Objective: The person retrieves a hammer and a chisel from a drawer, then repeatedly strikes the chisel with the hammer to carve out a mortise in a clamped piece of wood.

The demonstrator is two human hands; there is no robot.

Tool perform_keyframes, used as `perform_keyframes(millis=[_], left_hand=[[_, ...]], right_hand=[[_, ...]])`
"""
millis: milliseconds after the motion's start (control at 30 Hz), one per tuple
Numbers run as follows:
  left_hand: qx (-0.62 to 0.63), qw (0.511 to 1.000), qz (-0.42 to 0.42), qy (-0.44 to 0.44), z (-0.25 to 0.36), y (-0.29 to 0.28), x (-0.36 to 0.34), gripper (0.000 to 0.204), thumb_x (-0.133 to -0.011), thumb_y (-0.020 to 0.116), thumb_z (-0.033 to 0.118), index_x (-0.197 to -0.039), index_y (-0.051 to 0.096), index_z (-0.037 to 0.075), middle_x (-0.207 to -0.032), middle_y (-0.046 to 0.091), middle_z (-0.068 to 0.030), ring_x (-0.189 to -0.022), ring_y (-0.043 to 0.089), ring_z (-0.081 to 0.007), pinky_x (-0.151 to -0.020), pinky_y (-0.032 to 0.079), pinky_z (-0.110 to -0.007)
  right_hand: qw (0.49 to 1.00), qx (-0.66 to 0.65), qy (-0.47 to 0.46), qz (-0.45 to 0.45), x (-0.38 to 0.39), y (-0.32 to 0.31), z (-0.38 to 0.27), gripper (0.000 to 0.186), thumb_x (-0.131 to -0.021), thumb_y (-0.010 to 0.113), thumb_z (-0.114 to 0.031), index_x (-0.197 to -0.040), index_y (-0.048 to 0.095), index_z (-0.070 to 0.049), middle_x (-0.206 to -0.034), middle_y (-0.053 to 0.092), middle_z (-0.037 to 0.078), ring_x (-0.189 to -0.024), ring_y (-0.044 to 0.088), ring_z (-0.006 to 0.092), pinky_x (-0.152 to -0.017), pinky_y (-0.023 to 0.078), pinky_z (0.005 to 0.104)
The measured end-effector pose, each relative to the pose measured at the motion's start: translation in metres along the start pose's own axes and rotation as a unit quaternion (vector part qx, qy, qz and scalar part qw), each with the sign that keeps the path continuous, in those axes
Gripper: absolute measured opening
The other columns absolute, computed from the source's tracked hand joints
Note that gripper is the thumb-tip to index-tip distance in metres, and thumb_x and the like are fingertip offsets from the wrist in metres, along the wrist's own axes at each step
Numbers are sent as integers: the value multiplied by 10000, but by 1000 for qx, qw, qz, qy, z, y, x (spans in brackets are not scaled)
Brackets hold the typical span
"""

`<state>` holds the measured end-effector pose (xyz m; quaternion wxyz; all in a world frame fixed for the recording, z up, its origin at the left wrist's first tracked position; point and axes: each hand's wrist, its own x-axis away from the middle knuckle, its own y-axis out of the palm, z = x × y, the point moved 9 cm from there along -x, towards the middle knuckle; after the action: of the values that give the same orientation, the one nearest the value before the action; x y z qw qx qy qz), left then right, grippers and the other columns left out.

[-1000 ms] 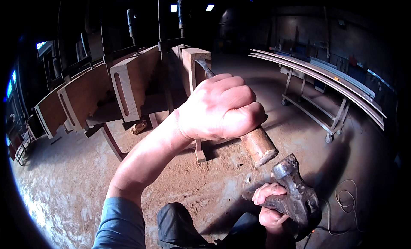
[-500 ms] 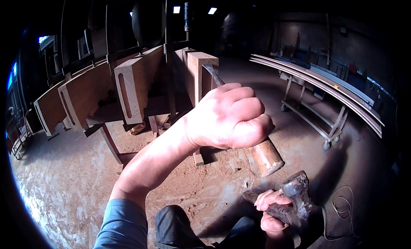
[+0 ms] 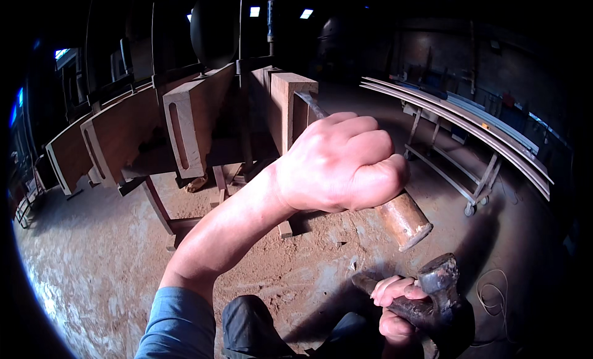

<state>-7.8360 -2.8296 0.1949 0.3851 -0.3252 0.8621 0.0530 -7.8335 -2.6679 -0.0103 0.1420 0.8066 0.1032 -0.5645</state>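
Note:
My left hand (image 3: 343, 161) is wrapped around a chisel with a worn wooden handle (image 3: 404, 220) and a metal blade (image 3: 307, 101). The blade's tip meets the inner edge of a recess in an upright wooden piece (image 3: 283, 112). Low on the right, my right hand (image 3: 398, 303) grips a dark hammer, its battered head (image 3: 438, 274) just below the handle's end and apart from it. Left of the chiselled piece, several wooden boards (image 3: 185, 133) with slotted ends are held by long bar clamps (image 3: 270, 22).
A wheeled metal trolley (image 3: 432, 155) carries long panels (image 3: 457, 118) on the right. Wooden supports (image 3: 157, 204) stand under the clamped boards. Sawdust covers the floor (image 3: 296, 266) around my legs (image 3: 247, 322), and a cable (image 3: 494, 297) lies coiled at the lower right.
My left hand and the chisel handle have moved rightward and slightly down in view, the blade's tip staying at the wooden piece. The hammer head has dropped lower and shifted slightly right.

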Motion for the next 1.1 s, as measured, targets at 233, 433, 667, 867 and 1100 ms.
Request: perform_keyframes(millis=[233, 433, 667, 867, 1100], left_hand=[[-12, 1000, 10, -14, -3, -4, -7, 195, -711, 653, 148, -846, 533, 76, -656, 417, -11, -553, 503, -177, -446, 418, -304], [9, 1000, 7, 0, -4, -7, -11, 283, -694, 765, 99, -883, 559, 51, -651, 453, -22, -524, 500, -182, -430, 405, -310], [18, 1000, 22, -12, -9, -9, -17, 295, -711, 784, 146, -879, 561, 52, -660, 471, -28, -536, 527, -195, -442, 420, -323], [35, 997, 44, -57, -22, -16, -24, 333, -683, 801, 182, -895, 567, 77, -687, 508, -51, -566, 557, -239, -470, 442, -352], [43, 996, 32, -78, -28, -16, -24, 367, -641, 808, 172, -894, 561, 73, -733, 545, -66, -637, 595, -270, -520, 472, -370]], right_hand=[[999, 4, 38, -18, -18, 0, -16, 641, -837, 711, -616, -1134, 482, -96, -815, 560, 44, -635, 566, 193, -589, 520, 346], [998, -6, 46, -29, -24, -1, -25, 676, -818, 769, -547, -1240, 456, -121, -827, 549, 47, -637, 556, 195, -585, 510, 342], [999, 42, -3, 11, -34, 11, -27, 726, -824, 725, -630, -1210, 452, -79, -783, 539, 38, -595, 554, 164, -522, 508, 308], [997, 66, -4, 39, -56, 5, -62, 658, -838, 723, -578, -1116, 469, -38, -769, 528, 30, -578, 544, 144, -504, 516, 303], [992, 22, 83, 91, -70, -8, -63, 464, -1012, 493, -504, -1067, 507, -43, -679, 518, 60, -482, 508, 170, -439, 487, 323]])
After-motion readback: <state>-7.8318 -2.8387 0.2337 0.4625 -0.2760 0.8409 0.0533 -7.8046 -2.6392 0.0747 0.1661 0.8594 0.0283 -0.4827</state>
